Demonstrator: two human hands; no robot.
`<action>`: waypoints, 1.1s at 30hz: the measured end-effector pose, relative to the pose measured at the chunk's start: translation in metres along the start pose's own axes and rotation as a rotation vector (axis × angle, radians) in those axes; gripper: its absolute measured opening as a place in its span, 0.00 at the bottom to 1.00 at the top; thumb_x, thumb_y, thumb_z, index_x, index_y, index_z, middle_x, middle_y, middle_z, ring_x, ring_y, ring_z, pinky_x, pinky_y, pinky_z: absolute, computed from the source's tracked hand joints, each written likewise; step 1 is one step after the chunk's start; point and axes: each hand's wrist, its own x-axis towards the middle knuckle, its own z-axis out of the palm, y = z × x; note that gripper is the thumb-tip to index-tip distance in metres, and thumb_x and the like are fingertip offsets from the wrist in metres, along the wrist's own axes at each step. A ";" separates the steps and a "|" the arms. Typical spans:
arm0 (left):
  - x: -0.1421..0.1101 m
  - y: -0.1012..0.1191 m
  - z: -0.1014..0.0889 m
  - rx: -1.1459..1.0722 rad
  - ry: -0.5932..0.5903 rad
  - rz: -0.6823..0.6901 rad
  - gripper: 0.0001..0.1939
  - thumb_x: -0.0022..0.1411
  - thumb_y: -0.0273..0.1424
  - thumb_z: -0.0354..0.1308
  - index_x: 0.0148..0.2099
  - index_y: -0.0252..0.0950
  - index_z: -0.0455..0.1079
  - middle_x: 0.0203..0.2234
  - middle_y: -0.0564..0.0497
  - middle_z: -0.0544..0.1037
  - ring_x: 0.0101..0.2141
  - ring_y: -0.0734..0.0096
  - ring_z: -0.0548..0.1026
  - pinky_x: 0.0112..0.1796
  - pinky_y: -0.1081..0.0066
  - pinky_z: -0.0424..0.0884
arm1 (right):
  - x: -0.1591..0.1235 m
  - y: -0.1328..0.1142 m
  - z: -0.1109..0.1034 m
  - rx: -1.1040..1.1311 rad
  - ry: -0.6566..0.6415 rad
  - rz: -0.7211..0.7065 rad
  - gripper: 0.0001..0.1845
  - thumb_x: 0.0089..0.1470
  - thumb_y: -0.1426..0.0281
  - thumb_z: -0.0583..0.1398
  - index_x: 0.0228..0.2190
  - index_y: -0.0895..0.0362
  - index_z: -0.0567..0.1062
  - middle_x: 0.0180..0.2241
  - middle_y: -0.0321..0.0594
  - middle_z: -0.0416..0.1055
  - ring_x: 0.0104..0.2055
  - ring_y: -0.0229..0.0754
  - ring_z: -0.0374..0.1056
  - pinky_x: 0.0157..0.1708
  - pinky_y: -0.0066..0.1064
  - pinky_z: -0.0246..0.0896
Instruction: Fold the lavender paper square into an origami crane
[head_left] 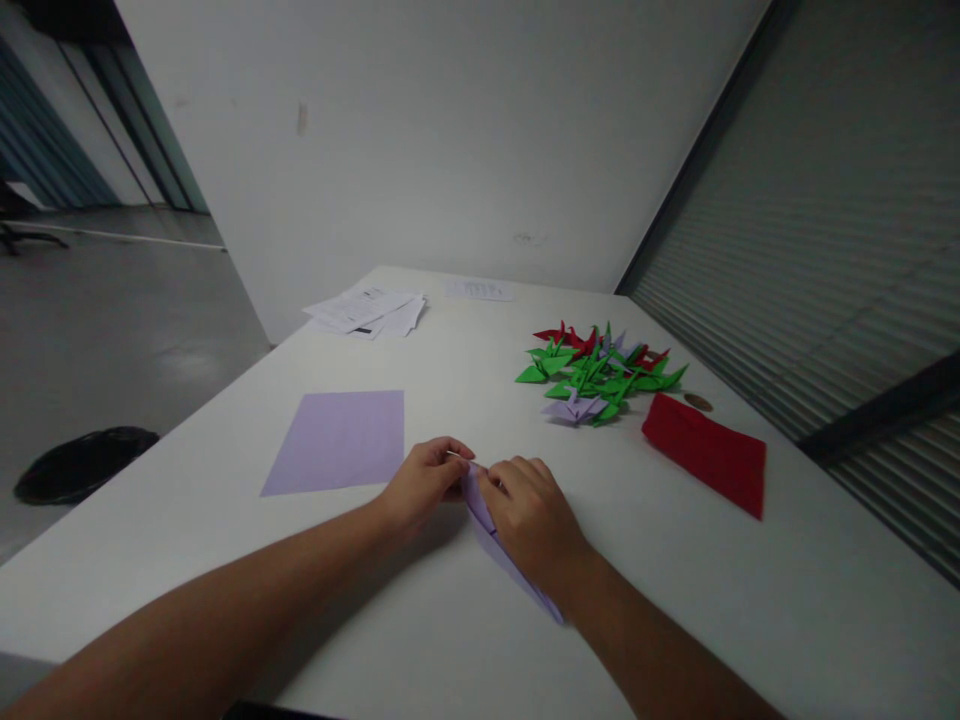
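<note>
A folded piece of purple paper [504, 553] runs slantwise between my hands, its lower tip pointing toward my right wrist. My left hand [429, 482] pinches the far end of it between thumb and fingers. Over the upper part lies my right hand [531, 512], fingers curled and gripping the same paper, so much of the fold is hidden. Left of my hands, a flat purple sheet [341, 440] rests on the white table [420, 640].
Green, red and purple paper cranes [592, 375] are heaped at the back right. Near them lie red paper [709, 452] and a small brown disc [698, 401]. Printed sheets [367, 310] sit at the far left; a black bin [82, 465] stands beside the table.
</note>
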 end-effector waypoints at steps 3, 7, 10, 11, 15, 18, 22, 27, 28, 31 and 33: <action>0.000 0.000 0.000 0.001 0.005 0.002 0.15 0.49 0.33 0.69 0.37 0.34 0.71 0.24 0.53 0.76 0.26 0.73 0.73 0.31 0.69 0.73 | 0.001 -0.001 0.000 -0.012 0.006 0.001 0.10 0.66 0.77 0.57 0.39 0.60 0.78 0.31 0.43 0.72 0.35 0.45 0.61 0.37 0.40 0.50; 0.000 -0.001 0.000 0.005 0.006 0.007 0.14 0.49 0.34 0.68 0.37 0.34 0.71 0.24 0.53 0.76 0.25 0.73 0.73 0.31 0.69 0.73 | 0.001 -0.001 0.000 -0.026 0.013 0.007 0.09 0.66 0.78 0.57 0.38 0.60 0.78 0.30 0.43 0.71 0.34 0.46 0.61 0.36 0.40 0.49; 0.000 0.000 0.001 -0.004 0.008 0.000 0.14 0.48 0.34 0.68 0.36 0.34 0.71 0.24 0.52 0.77 0.25 0.73 0.74 0.31 0.69 0.73 | 0.000 -0.001 0.001 -0.026 0.015 0.009 0.08 0.65 0.78 0.57 0.37 0.61 0.78 0.30 0.43 0.71 0.34 0.46 0.61 0.37 0.40 0.49; 0.000 0.000 0.001 -0.009 0.009 -0.005 0.14 0.48 0.34 0.68 0.36 0.34 0.71 0.24 0.53 0.76 0.25 0.73 0.73 0.31 0.69 0.73 | 0.000 -0.001 0.001 -0.022 0.015 0.009 0.08 0.65 0.78 0.58 0.38 0.61 0.78 0.30 0.43 0.71 0.34 0.46 0.61 0.37 0.40 0.49; 0.000 0.000 0.001 0.002 0.019 -0.011 0.13 0.48 0.34 0.66 0.35 0.34 0.71 0.22 0.54 0.75 0.23 0.74 0.72 0.29 0.70 0.72 | 0.000 -0.001 0.001 -0.013 0.023 -0.008 0.08 0.65 0.77 0.58 0.39 0.61 0.78 0.31 0.43 0.72 0.35 0.46 0.61 0.36 0.40 0.50; 0.000 0.000 0.001 0.015 0.010 0.008 0.13 0.49 0.34 0.66 0.36 0.34 0.71 0.21 0.55 0.74 0.23 0.74 0.72 0.29 0.70 0.72 | 0.000 -0.002 0.001 -0.022 0.027 -0.008 0.09 0.65 0.78 0.57 0.37 0.61 0.78 0.31 0.43 0.72 0.34 0.46 0.61 0.36 0.40 0.49; -0.001 0.000 0.001 0.024 0.003 0.021 0.14 0.49 0.36 0.68 0.35 0.34 0.71 0.22 0.55 0.74 0.23 0.75 0.71 0.28 0.71 0.72 | 0.000 -0.002 0.000 -0.025 0.011 -0.011 0.08 0.65 0.78 0.57 0.39 0.61 0.78 0.31 0.43 0.72 0.35 0.46 0.61 0.36 0.41 0.50; 0.000 0.000 0.001 0.040 0.019 0.039 0.14 0.50 0.37 0.67 0.34 0.35 0.69 0.21 0.56 0.73 0.23 0.75 0.70 0.28 0.72 0.71 | 0.002 -0.004 -0.002 -0.036 -0.001 0.001 0.07 0.64 0.78 0.58 0.38 0.61 0.77 0.30 0.42 0.71 0.34 0.47 0.61 0.36 0.41 0.49; 0.000 -0.001 0.000 0.043 0.020 0.041 0.13 0.50 0.36 0.67 0.34 0.35 0.69 0.21 0.56 0.73 0.23 0.75 0.70 0.28 0.72 0.71 | 0.002 -0.005 -0.003 -0.041 -0.002 0.004 0.06 0.64 0.77 0.58 0.38 0.61 0.77 0.30 0.42 0.71 0.34 0.47 0.61 0.36 0.42 0.49; 0.002 -0.003 -0.001 0.052 0.018 0.049 0.12 0.51 0.36 0.66 0.34 0.35 0.69 0.21 0.56 0.72 0.23 0.75 0.70 0.28 0.72 0.71 | 0.004 -0.007 -0.006 -0.051 -0.014 0.014 0.07 0.64 0.77 0.58 0.36 0.60 0.77 0.29 0.42 0.70 0.34 0.47 0.61 0.36 0.42 0.49; 0.003 -0.004 -0.002 0.051 0.015 0.054 0.12 0.52 0.36 0.66 0.34 0.35 0.70 0.21 0.56 0.72 0.23 0.75 0.70 0.28 0.72 0.71 | 0.005 -0.008 -0.007 -0.052 -0.026 0.022 0.07 0.64 0.76 0.58 0.34 0.59 0.76 0.29 0.43 0.70 0.34 0.47 0.61 0.36 0.42 0.49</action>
